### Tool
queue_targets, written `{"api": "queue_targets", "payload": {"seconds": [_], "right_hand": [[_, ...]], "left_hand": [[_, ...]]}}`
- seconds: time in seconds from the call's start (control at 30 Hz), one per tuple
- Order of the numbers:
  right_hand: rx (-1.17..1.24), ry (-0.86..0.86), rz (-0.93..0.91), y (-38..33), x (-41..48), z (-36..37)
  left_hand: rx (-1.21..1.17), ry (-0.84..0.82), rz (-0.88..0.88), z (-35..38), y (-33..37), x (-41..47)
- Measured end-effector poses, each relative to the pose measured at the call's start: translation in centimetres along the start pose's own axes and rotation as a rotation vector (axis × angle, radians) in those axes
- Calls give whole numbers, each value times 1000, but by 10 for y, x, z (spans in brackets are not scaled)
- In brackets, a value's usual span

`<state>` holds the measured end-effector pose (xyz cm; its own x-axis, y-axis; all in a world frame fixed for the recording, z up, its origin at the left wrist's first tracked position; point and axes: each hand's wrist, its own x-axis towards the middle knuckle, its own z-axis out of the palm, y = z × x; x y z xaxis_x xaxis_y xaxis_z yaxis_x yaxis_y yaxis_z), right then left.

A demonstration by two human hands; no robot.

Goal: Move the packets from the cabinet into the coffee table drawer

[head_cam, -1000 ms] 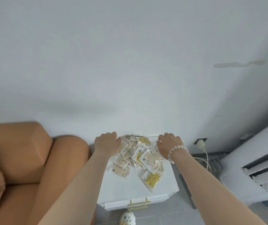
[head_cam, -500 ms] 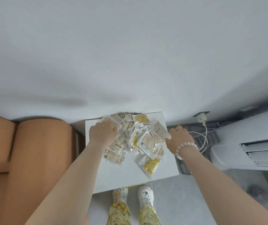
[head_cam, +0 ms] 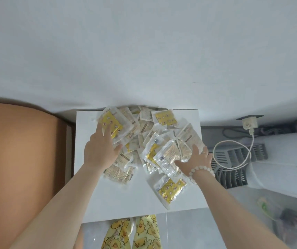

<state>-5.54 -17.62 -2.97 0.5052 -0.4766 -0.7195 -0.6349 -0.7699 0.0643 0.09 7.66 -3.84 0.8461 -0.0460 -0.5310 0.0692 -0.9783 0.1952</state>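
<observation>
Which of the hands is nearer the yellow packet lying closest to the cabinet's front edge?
Right. The right hand rests on the pile just behind that yellow packet; the left hand is on the pile's far left side.

Packets: clear plastic packets (head_cam: 159, 150), yellow and beige inside, lay heaped at the back edge of the white cabinet (head_cam: 126, 203).
Outlier: one yellow-filled packet (head_cam: 171, 190) lay toward its front-right corner.
</observation>
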Motion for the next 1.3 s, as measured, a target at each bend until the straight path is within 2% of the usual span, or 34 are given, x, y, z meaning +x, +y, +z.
{"api": "queue_targets", "payload": {"seconds": [0.13,0.33,0.67,1.13,1.3], "right_hand": [[212,-1,63,-7,33,6],[272,10,4,-13,62,4],[87,67,-11,-18,65,-14],[-75,152,-52,-32,77,-4],[-140,245,-129,-21,84,-9]], "left_hand": [[18,12,-55,23,-7,24],[-19,-56,-88,35,16,59],[125,-72,7,27,18,80],[132,-79,180,4,-9,91],[83,-17,130,15,-4,92]]}}
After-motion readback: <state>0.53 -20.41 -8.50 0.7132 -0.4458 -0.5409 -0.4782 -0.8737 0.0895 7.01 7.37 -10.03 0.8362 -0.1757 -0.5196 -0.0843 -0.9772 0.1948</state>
